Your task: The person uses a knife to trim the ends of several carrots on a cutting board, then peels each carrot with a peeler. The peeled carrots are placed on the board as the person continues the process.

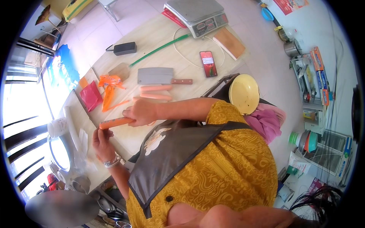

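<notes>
An orange-cased sausage (115,122) with dark marks along it is held between both hands above the light table. My right hand (141,113) grips its right end. At the other end, the fingers of my left hand (103,142) pinch it from below; a bracelet circles that wrist. Beyond my right hand, pinkish sausages (156,97) lie side by side, one partly covered by the hand. A cleaver (155,75) with a wooden handle lies just behind them. Orange plastic wrapping (109,82) and a thin orange strip (116,106) rest to the left.
A pink packet (91,96) lies by the wrapping. Farther back are a green-handled tool (159,50), a black box (125,48), a phone (208,64) and a digital scale (206,21). A yellow enamel basin (244,94) stands beside my right arm. Rolls and a cup (57,127) crowd the left.
</notes>
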### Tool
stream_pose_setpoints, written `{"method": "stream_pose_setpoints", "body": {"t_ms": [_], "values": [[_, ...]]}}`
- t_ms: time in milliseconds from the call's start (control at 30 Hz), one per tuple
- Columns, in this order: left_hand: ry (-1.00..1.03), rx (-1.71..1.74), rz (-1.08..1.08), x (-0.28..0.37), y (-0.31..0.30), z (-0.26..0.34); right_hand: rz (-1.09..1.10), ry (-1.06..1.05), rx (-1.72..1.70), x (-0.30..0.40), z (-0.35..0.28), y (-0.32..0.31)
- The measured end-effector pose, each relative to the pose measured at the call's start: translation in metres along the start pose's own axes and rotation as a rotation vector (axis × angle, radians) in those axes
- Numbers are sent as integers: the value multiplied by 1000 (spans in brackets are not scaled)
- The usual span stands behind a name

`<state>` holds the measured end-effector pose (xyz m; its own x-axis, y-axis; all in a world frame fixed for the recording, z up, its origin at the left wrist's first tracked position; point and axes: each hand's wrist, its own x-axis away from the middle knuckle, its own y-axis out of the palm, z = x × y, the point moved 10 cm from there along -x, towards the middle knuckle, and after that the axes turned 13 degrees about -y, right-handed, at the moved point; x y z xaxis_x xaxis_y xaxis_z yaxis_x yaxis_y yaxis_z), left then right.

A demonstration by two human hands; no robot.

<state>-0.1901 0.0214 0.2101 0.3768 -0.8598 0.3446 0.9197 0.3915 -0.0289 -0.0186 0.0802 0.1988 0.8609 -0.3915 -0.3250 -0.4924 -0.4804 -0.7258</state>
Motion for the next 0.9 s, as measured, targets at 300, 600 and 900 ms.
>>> {"method": "stream_pose_setpoints", "body": {"t_ms": [300, 600, 900], "values": [[16, -283, 28, -4, 23, 13, 69, -7, -248, 23, 12, -24], [-229, 643, -290, -6, 91, 0, 21, 122, -1456, 42, 28, -3], [-310, 665, -374, -15, 137, -18, 7, 196, -1615, 62, 50, -9]]}}
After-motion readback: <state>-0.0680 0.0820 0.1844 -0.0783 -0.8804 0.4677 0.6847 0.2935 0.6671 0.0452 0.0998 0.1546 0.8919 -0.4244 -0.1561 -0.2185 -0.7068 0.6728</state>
